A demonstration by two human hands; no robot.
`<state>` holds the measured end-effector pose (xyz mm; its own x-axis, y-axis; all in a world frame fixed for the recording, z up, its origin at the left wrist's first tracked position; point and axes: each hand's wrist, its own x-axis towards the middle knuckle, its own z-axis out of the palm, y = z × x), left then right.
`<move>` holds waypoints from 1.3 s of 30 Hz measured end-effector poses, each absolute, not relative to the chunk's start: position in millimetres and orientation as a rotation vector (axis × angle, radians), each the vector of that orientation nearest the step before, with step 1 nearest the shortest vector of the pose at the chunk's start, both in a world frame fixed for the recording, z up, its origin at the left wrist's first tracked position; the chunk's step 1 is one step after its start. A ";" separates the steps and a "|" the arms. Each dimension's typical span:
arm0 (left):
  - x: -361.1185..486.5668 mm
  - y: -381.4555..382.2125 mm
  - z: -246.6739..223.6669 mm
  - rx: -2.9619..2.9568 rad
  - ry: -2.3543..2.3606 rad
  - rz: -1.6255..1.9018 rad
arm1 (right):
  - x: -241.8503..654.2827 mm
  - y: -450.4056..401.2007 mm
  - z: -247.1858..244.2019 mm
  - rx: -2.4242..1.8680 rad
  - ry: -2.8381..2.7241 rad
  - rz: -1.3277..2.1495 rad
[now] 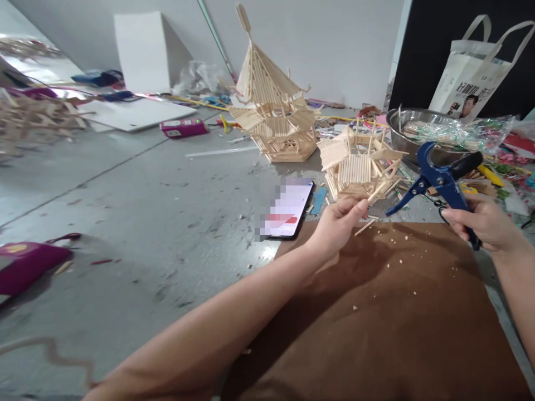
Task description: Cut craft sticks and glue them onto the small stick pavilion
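My left hand (343, 220) is closed in a pinch on a thin wooden stick (376, 192), in front of a small unfinished stick pavilion (355, 167). To the right, my right hand (480, 220) grips the handle of a blue cutter (443, 181), whose curved jaws are apart and point up and to the left. The cutter is not touching the stick. Below the hands lies a brown sheet (384, 334) with small wood crumbs. A short loose stick (365, 226) rests at its far edge.
A phone (288, 209) lies left of the small pavilion. Behind stands a taller stick pavilion (273, 117). A metal bowl (412, 147) with plastic-wrapped sticks and a white bag (468, 83) are at the back right. Purple packs (184, 128) lie on the grey floor (146, 223).
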<state>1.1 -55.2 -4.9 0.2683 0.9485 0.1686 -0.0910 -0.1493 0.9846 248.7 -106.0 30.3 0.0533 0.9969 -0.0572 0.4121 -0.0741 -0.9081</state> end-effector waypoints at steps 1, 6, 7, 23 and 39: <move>2.4 -57.7 -4.7 1.390 0.847 1.121 | 245.0 -105.4 27.2 -1.513 -1.397 1.057; 7.2 -69.4 -4.0 1.295 0.809 0.873 | 220.5 -100.1 9.7 -1.280 -1.226 1.208; 8.4 -72.3 -3.8 1.252 0.803 0.837 | 216.5 -98.9 5.6 -1.233 -1.178 1.219; 15.3 -92.8 3.7 0.842 0.685 0.890 | 186.1 -105.7 -9.9 -0.837 -0.863 1.690; 26.2 -137.0 -18.0 0.852 0.390 -0.171 | 228.2 -102.9 24.7 -0.872 -0.968 1.442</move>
